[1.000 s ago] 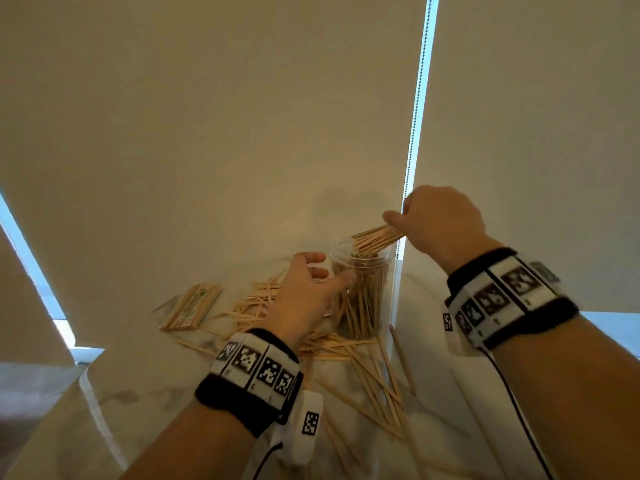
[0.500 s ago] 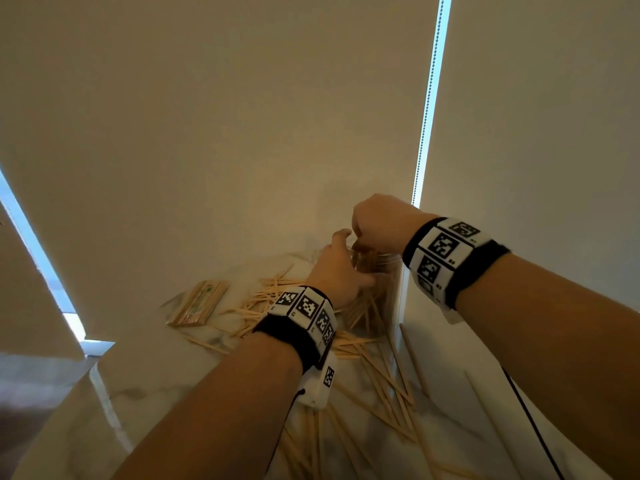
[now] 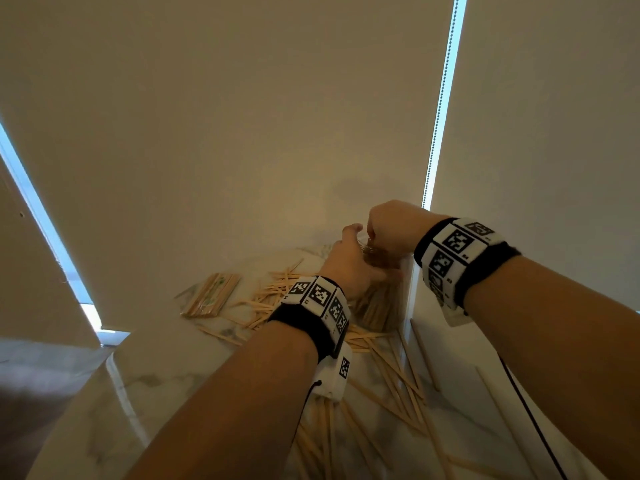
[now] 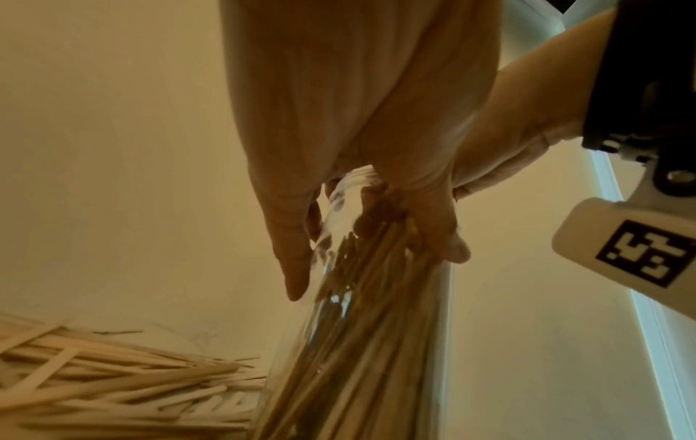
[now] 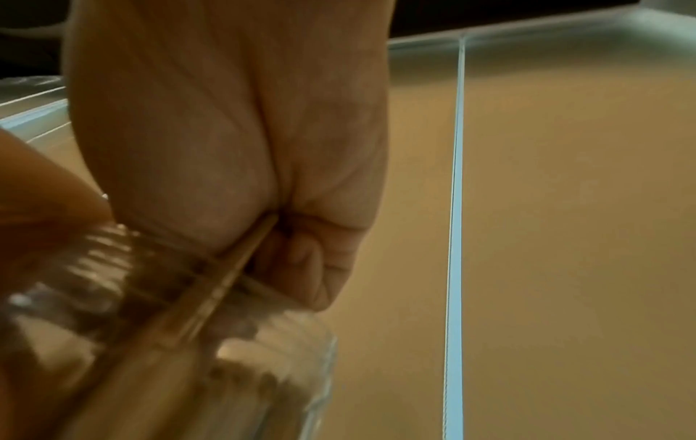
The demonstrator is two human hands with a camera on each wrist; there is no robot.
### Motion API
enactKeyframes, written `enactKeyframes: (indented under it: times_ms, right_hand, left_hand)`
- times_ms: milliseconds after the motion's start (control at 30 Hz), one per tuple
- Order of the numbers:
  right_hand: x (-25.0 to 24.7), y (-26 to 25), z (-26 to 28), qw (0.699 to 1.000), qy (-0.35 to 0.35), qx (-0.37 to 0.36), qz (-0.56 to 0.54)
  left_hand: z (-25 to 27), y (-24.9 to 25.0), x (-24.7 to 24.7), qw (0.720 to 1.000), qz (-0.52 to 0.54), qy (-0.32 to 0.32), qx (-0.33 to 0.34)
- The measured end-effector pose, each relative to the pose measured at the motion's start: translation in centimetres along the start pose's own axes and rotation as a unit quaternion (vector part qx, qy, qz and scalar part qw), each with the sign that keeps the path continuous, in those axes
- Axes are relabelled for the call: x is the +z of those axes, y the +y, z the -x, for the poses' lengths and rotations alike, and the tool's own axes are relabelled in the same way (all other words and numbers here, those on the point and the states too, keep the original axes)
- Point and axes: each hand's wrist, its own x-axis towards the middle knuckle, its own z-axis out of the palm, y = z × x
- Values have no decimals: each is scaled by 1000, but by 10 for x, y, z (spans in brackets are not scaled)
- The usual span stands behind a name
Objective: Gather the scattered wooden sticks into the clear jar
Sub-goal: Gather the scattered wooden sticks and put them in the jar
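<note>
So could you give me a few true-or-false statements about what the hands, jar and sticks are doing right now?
1. The left hand grips the jar. True.
2. The jar holds no sticks. False: it is packed with sticks.
3. The right hand is at the jar's mouth, pinching sticks. True.
4. Every stick is already in the jar. False: loose sticks still lie on the table.
5. The jar lies on its side. False: it stands roughly upright.
6. A wrapped bundle lies on the table, left of the jar. True.
</note>
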Motion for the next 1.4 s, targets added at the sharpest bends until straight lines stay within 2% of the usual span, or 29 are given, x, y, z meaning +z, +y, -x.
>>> enactKeyframes:
  times_ms: [133,233,333,433,533,600,667,767,833,900,1000,1033,1100,1233,1300,1400]
  right_hand:
    - [2,1,-1,998,22,28,-52]
    - [1,0,7,997,37,2,-75]
    - [-3,0,11,997,4,-22,-74]
    - [-11,1,9,995,-37,-7,-87]
    - [-20,3,13,991,-34,0,-130]
    - [-24,5,21,989,-8,5,-146]
    - [-24,9,33,984,61,23,-163]
    - [-21,16,61,960,172,77,-208]
    - [-13,23,85,948,195,111,-227]
    - [3,32,109,950,153,152,-223]
    - [29,43,140,962,-31,207,-176]
    - [36,45,152,954,-95,222,-175]
    - [44,50,176,934,-181,244,-188]
    - [41,56,217,915,-274,257,-145]
    - [39,55,233,906,-316,254,-119]
    - [48,46,240,896,-330,245,-166]
  left_hand:
    - [0,-4,1,1000,24,-6,0]
    - [0,-4,1,1000,22,-3,9]
    - [-1,-5,1,1000,18,2,15]
    - [-2,-7,1,1000,25,-2,7]
    - [-2,-8,2,999,46,8,9]
    - [-1,-8,2,999,49,9,1]
    - [1,-5,3,999,50,4,-6]
    - [13,3,0,999,30,8,-29]
    - [26,10,-4,998,-15,-16,-56]
    - [42,15,-11,988,-124,-47,-77]
    - [66,19,-25,959,-254,-76,-95]
    - [75,19,-30,953,-273,-88,-97]
    - [95,15,-41,936,-314,-122,-100]
    - [139,-1,-68,895,-379,-182,-148]
    - [162,-10,-76,884,-376,-206,-187]
    - [192,-16,-68,855,-395,-247,-226]
